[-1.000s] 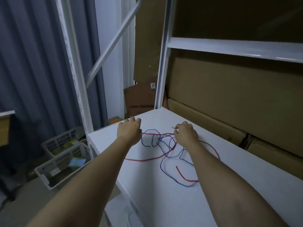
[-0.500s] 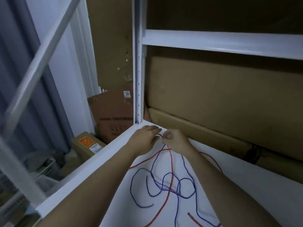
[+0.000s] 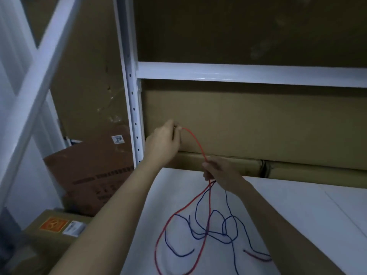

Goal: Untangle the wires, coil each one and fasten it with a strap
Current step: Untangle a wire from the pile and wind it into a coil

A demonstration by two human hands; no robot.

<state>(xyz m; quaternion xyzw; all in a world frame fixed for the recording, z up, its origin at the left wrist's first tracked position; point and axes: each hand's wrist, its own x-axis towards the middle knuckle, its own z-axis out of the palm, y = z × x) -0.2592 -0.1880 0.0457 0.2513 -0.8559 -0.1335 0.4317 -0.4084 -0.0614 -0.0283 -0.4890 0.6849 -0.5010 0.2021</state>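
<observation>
Nearest the viewer, on the white desk (image 3: 297, 215), loose loops of the blue wire (image 3: 215, 232) sprawl across the surface, crossing one another and the red wire (image 3: 195, 142) in a tangle; one blue end curls free at the lower left of the heap, and a short red end lies off to the right. From that heap the strands rise, running lengthwise away from the viewer and gathering toward the right hand (image 3: 219, 171), which holds them bunched in its curled fingers just above the far part of the desk. Beyond it the red wire alone continues, arching up and to the left through the air to the left hand (image 3: 164, 141), raised higher and pinching the wire's end between fingertips. Both hands are a little apart, each closed on wire. Behind them stand flat cardboard boxes (image 3: 248, 126), with a white shelf rail (image 3: 238, 73) across them and a perforated white upright (image 3: 132, 96) at the left. Further left, lower down, sits a brown carton (image 3: 89, 171) with labels.
</observation>
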